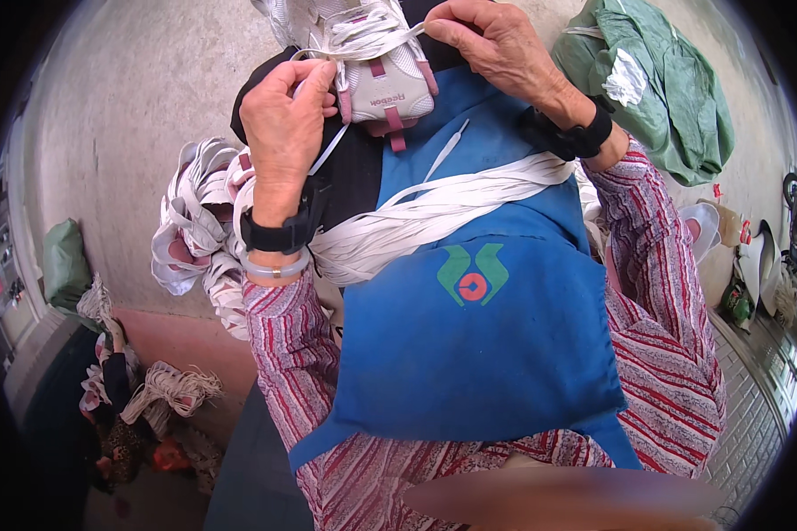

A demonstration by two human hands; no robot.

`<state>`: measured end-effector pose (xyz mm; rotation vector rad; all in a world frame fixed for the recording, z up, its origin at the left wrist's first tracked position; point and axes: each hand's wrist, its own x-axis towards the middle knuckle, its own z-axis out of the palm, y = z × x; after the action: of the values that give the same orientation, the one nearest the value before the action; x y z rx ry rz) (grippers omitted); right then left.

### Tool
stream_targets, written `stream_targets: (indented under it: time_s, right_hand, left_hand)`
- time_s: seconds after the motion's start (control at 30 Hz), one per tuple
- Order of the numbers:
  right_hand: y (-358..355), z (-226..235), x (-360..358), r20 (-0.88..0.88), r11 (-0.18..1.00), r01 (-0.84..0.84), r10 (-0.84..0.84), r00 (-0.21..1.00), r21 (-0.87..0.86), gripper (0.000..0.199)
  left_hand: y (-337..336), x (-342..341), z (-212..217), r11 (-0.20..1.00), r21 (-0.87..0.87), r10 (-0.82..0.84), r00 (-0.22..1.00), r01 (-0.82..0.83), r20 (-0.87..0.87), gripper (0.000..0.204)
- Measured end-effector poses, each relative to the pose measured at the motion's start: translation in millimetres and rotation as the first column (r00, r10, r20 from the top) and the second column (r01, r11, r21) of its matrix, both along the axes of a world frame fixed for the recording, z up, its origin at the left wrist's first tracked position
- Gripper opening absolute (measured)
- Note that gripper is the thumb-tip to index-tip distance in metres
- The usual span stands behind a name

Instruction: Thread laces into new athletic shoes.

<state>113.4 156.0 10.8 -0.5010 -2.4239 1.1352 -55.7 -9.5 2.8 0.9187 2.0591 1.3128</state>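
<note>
A white and grey sneaker [385, 93] with pink trim rests on my lap at the top of the view, its tongue and pull tab pointing toward me. Loops of flat white shoelace [363, 40] cross its upper. My left hand [288, 115], left of the shoe, is closed with thumb and forefinger pinching a lace. To the right, my right hand [491, 44] pinches another stretch of lace pulled out from the shoe. Over my blue apron [478, 354] lies a thick bundle of loose white laces [443, 208], one tipped end sticking up.
White and pink shoe parts with laces [195, 212] are heaped at my left. A green cloth sack [655, 88] sits at the upper right, and another green sack [66, 257] stands far left. At lower left another person [124, 442] is beside more lace bundles [173, 389].
</note>
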Motion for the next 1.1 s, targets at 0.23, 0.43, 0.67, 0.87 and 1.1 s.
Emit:
stream_targets:
  time_s: [0.23,0.43,0.67,0.87,1.1]
  right_hand:
    - [4.5,-3.7,-0.6,0.038,0.997,-0.018,0.021,0.999,-0.074,0.018]
    - [2.3,-4.9,0.1,0.007,0.999,-0.007,0.006,1.0,0.041,0.017]
    - [-7.3,-13.3,-7.4,-0.028,0.943,-0.003,0.014,1.0,0.332,0.016]
    - [-25.6,1.8,-1.5,0.002,0.965,0.084,-0.088,0.996,0.246,0.013]
    - [-33.7,-26.9,-10.0,0.252,0.85,0.018,-0.176,0.952,0.526,0.025]
  left_hand:
    - [-7.3,-1.5,-9.8,0.988,0.126,0.059,0.971,-0.09,0.233,0.02]
    - [-3.6,7.6,-15.9,0.989,0.139,0.056,0.761,0.045,-0.646,0.012]
    - [-11.5,33.9,-8.6,0.997,-0.064,-0.083,0.586,0.052,-0.806,0.033]
    - [-6.9,22.8,-18.1,0.993,-0.1,-0.118,0.556,0.063,-0.822,0.027]
    - [6.1,12.3,-28.1,0.985,0.077,-0.028,0.586,0.154,-0.81,0.02]
